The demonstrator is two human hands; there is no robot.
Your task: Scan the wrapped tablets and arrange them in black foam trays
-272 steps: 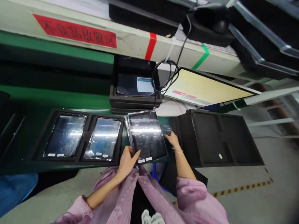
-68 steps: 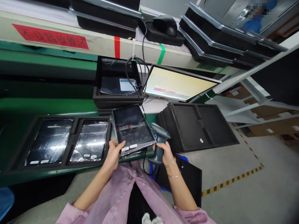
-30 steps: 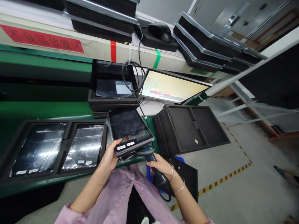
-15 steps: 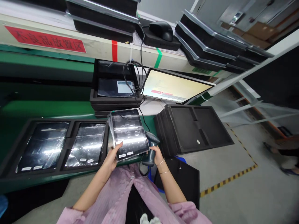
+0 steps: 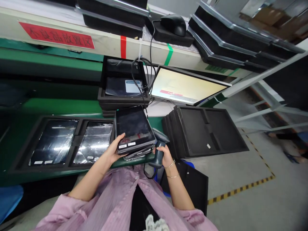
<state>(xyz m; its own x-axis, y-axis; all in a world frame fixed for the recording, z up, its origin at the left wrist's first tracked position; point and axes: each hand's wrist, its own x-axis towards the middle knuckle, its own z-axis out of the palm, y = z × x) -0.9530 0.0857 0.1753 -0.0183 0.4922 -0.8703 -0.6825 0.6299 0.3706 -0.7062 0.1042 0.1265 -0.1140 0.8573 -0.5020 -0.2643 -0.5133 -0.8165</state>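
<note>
Tablet [image 5: 133,123] sits just right of the left hand [image 5: 114,148], thumb flat on its near-left corner, fingers tucked below the edge, so the hand is part-closed on it. It tops a slightly fanned pile of tablets [image 5: 138,154]; can't tell if it's fully lifted off or partly resting. Two white labels [image 5: 123,146] along its near edge. Right hand [image 5: 166,155] is curled snugly around the grip of a handheld barcode scanner [image 5: 158,154], head just beside the pile's right edge, cord looping under the grip; can't tell if the fingertips touch the pile. Two thin bracelets [image 5: 172,176] on that wrist. Left of the pile: two-compartment black foam tray [image 5: 77,140], one film-wrapped tablet per compartment, labels at the near edge. Right: stack of black foam trays [image 5: 194,128], small white scrap [image 5: 208,146] in the top one. Behind the pile: another foam tray stack [image 5: 124,102], tablet with a pale label in the top tray. Right of that, tilted monitor [image 5: 190,83], pale yellow screen, red banner, text too small to read fully. Above, shelf edge [image 5: 108,41] with red Chinese-character sign [image 5: 57,35], coiled cable [image 5: 154,54] hanging off it, black mouse [image 5: 174,25] on a dark block. Yellow-black tape [image 5: 242,188] on the floor.
</note>
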